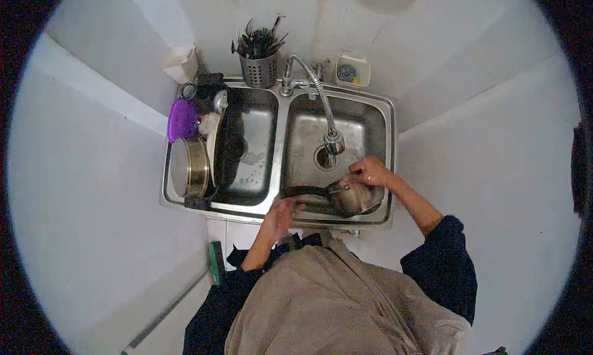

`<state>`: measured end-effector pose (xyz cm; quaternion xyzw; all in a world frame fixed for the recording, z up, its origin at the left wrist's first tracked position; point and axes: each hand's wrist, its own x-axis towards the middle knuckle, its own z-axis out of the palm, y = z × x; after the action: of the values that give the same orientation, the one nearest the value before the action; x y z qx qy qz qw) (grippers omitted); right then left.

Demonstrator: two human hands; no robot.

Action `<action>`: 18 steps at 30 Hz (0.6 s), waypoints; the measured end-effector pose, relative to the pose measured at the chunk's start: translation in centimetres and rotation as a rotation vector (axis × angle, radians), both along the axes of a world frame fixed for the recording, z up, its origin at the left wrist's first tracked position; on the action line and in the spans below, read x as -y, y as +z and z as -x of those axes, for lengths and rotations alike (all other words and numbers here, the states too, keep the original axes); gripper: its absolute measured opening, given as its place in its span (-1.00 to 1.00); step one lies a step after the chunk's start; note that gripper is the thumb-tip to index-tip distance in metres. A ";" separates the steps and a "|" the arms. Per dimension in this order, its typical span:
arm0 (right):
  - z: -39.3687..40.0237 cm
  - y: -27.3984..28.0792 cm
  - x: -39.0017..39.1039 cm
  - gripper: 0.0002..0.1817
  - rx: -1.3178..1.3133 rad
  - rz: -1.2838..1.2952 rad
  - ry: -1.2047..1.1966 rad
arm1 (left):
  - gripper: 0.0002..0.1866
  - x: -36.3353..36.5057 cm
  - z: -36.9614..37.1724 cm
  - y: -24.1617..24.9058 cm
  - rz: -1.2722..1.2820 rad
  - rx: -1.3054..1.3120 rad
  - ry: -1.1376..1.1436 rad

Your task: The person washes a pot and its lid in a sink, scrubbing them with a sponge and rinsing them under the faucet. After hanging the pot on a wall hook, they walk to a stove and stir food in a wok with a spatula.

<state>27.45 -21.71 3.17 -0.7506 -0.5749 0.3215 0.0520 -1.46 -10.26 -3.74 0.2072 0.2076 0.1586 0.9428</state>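
Note:
A metal saucepan [347, 197] with a black handle [307, 192] lies tilted in the front of the right sink basin [302, 129]. At the pan's upper rim is my right hand [369, 171], its fingers closed on the edge. My left hand [281, 216] is beside the handle's end, over the front sink edge, with its fingers apart; whether it touches the handle is unclear. Above the drain hangs the spray head [334, 142] of a flexible faucet, and water appears to run from it.
Left of the left basin [253, 132] stand a round pot [190, 168], a purple item [182, 120] and other dishes. Behind the sink are a cutlery holder [259, 71] and a small white tray [353, 71]. A green-edged brush or squeegee [215, 262] is at lower left.

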 end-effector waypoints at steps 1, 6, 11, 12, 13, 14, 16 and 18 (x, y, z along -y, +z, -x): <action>0.6 -0.4 0.7 -0.57 -0.008 -0.045 -0.044 | -0.53 -0.1 -0.1 -0.7 0.016 0.145 -0.134; 3.7 -3.0 1.5 -0.59 -0.014 -0.318 -0.049 | -0.59 2.5 -5.3 1.1 -0.934 -0.313 -0.066; 4.0 -4.1 1.4 -0.54 -0.095 -0.318 -0.042 | -0.64 2.5 -8.0 -1.2 -0.632 -0.404 0.154; 3.5 -4.9 1.9 -0.50 -0.113 -0.434 -0.027 | -0.64 2.4 -8.1 -1.4 -0.565 -0.406 0.157; 2.4 -4.6 2.0 -0.52 -0.130 -0.469 -0.114 | -0.62 2.6 -8.3 -1.5 -0.511 -0.434 0.194; 0.4 -4.1 1.7 -0.55 -0.146 -0.502 -0.198 | -0.61 2.9 -8.7 -1.5 -0.455 -0.461 0.233; -3.7 -2.1 0.1 -0.63 -0.113 -0.580 -0.418 | -0.57 3.3 -9.1 -1.6 -0.351 -0.482 0.261; -8.5 0.6 -3.4 -0.71 0.032 -0.565 -0.609 | -0.53 2.8 -9.1 -1.3 -0.260 -0.468 0.238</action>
<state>35.98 -18.28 3.80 -0.8476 -0.3927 0.1094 0.3396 7.68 -13.05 -5.07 0.3314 0.4202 0.2413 0.8096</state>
